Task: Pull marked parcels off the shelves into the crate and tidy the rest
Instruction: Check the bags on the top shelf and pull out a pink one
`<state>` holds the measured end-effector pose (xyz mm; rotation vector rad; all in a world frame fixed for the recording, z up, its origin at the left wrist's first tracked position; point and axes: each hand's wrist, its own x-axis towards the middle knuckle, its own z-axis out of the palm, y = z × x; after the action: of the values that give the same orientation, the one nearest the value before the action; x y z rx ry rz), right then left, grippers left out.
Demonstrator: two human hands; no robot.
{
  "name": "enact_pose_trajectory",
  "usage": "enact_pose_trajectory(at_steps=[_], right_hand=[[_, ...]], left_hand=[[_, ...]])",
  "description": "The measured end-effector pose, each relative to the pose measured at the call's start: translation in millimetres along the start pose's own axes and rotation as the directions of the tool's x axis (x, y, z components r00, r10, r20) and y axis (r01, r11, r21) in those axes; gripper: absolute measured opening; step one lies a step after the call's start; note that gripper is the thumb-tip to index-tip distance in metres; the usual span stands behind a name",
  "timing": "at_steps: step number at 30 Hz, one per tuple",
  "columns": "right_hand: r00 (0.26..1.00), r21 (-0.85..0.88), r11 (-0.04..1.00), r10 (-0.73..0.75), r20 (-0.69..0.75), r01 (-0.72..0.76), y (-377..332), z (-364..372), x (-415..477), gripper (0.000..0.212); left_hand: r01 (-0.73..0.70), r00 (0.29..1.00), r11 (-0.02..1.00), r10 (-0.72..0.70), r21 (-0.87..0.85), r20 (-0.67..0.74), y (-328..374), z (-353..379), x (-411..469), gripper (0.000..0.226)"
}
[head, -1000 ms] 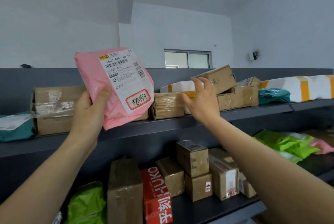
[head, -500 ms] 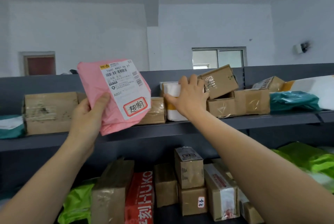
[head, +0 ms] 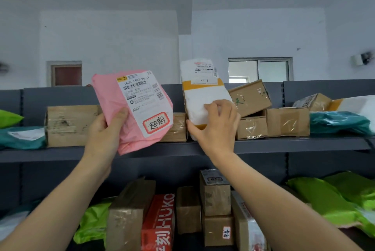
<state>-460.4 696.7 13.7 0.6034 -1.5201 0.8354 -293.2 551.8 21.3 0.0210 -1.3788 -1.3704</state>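
Observation:
My left hand holds up a pink mailer bag in front of the upper shelf; its white label carries a red-bordered sticker with handwriting. My right hand grips a white parcel with yellow tape bands, stood upright on the upper shelf, label at its top. Cardboard boxes flank it: one behind the pink bag and a tilted box to its right. The crate is out of sight.
The upper shelf also holds a large taped box, teal bags and more boxes. The lower shelf holds several cardboard boxes, a red box and green bags. A box bears a small red-bordered sticker.
My right hand closed on the white and yellow parcel and tipped it from lying on the shelf to standing upright. The view shifted left. The pink bag stays raised in my left hand.

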Motion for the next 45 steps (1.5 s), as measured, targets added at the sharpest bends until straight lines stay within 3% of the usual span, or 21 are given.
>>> enact_pose_trajectory(at_steps=[14,22,34,41,45], right_hand=[[1.0,0.029,1.0,-0.003,-0.013,0.003,-0.3,-9.0,-4.9,0.055],[0.972,-0.048,0.991,0.134,0.194,-0.127,-10.6,-14.0,27.3,0.056],[0.932,-0.105,0.994,0.07,0.355,-0.034,1.4,-10.4,33.3,0.061],[0.882,-0.017,1.0,0.026,0.471,-0.021,11.3,-18.0,40.0,0.059],[0.929,0.102,0.991,0.043,0.368,-0.086,11.3,-31.3,34.2,0.057]], left_hand=[[0.117,0.992,0.988,-0.112,-0.098,0.05,-8.3,5.5,12.4,0.007],[0.136,0.988,0.982,-0.125,-0.133,0.089,-11.7,-1.0,17.5,0.012],[0.148,0.984,0.978,-0.132,-0.144,0.12,-23.4,11.9,16.9,0.009],[0.155,0.976,0.977,-0.129,-0.148,0.174,-24.1,26.0,12.0,0.01],[0.142,0.97,0.979,-0.107,-0.146,0.22,-22.7,36.0,5.2,0.011]])
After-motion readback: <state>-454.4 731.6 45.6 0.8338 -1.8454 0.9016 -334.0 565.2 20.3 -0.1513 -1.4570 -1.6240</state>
